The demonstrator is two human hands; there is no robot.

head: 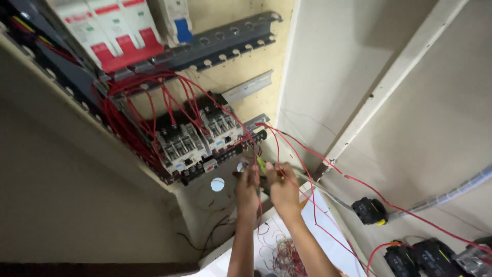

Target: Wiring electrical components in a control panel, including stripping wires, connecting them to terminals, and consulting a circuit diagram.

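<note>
My left hand (247, 189) and my right hand (283, 188) are raised side by side just under the lower edge of a wooden electrical panel (241, 77). A green-handled tool (262, 166) sticks up between them; the grip itself is hidden. My right hand also pinches thin red wires (302, 149) that run up to a black terminal strip (253, 139). Two grey contactors (197, 138) sit on the panel left of my hands, fed by red wire bundles (128, 110).
White and red circuit breakers (115, 31) and a blue-tipped one (179, 23) sit on a grey slotted rail (230, 41) above. Loose red wires lie on white paper (277, 246). Black components (370, 210) and a grey conduit (456, 192) lie at right.
</note>
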